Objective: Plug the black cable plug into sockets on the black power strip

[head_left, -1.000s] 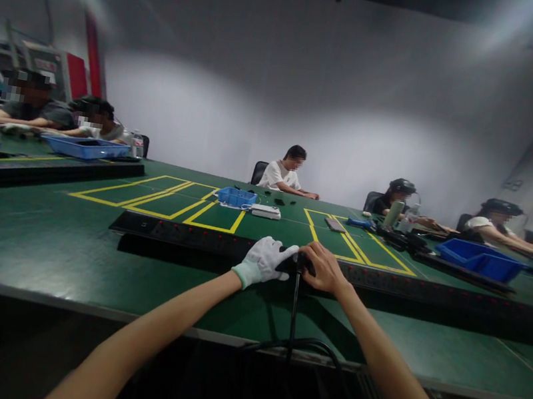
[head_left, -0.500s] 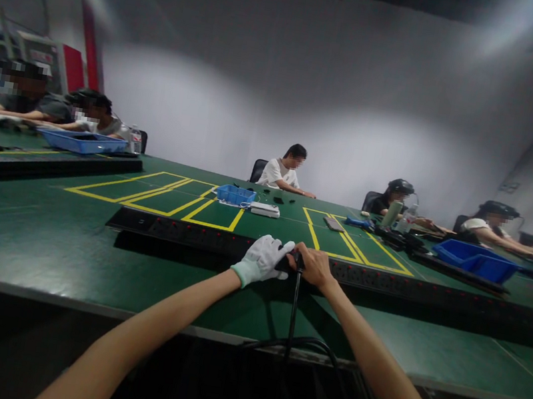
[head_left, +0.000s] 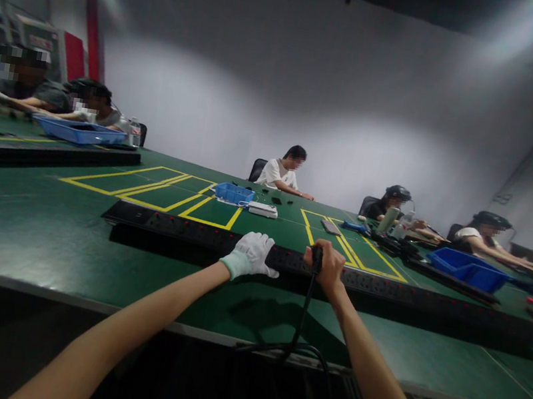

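Observation:
A long black socket strip [head_left: 384,287] lies across the green table [head_left: 46,246] in front of me. My left hand [head_left: 252,254], in a white glove with a mint cuff, rests on the strip with its fingers and thumb apart. To its right, my bare right hand [head_left: 328,266] is closed round a black plug at the strip. From the plug a black cable [head_left: 302,316] hangs down over the table's near edge. Whether the plug touches a socket cannot be made out.
Beyond the strip are yellow tape outlines, a small blue basket [head_left: 233,194], a white power strip [head_left: 263,210] and a phone [head_left: 331,227]. Blue trays [head_left: 470,271] [head_left: 79,132] stand on both sides. Several people sit round the table.
My right hand has moved right along the strip with the plug, away from my left hand. My left hand has shifted slightly left, and its fingers now lie on the strip.

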A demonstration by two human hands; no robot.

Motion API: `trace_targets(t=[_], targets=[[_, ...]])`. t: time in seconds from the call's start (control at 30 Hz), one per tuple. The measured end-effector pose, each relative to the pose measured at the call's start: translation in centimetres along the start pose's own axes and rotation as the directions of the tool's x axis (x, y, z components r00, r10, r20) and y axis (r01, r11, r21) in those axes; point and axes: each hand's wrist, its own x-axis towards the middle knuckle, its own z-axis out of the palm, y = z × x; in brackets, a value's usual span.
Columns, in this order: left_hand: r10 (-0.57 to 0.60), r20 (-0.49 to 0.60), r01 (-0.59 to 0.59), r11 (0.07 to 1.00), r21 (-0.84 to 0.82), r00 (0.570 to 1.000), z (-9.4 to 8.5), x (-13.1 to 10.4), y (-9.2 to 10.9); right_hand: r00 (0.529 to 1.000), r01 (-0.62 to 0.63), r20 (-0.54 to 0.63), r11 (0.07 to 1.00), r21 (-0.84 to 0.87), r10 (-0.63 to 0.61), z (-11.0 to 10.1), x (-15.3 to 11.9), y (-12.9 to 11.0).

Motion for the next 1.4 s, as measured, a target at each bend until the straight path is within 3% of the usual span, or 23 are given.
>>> trace_targets(t=[0.3,0.6,0.83,1.13,1.4], targets=[[0.021,-0.042,-0.021,1.0,0.006,0.999,0.6,-0.4,-0.2,0.976,0.124,0.178,0.992,0.028,-0.127,2.4,1.4,-4.3],[0.04,-0.063,-0.041,0.999,0.001,0.997,1.0,-0.4,-0.5,0.938,0.256,0.255,0.965,-0.053,-0.235,2.4,3.3,-4.2],[0.047,-0.061,-0.047,0.999,-0.006,0.997,1.1,-0.6,-0.4,0.927,0.306,0.249,0.949,-0.076,-0.279,3.1,0.8,-5.4],[0.078,-0.057,-0.077,0.997,0.017,0.995,0.4,-0.7,-0.5,0.934,0.279,0.236,0.96,-0.007,-0.27,2.4,-0.1,-3.7],[0.132,-0.025,-0.132,0.991,-0.004,0.991,0.5,-0.4,-1.3,0.898,0.204,0.393,0.978,0.033,-0.2,1.9,0.5,-0.9]])
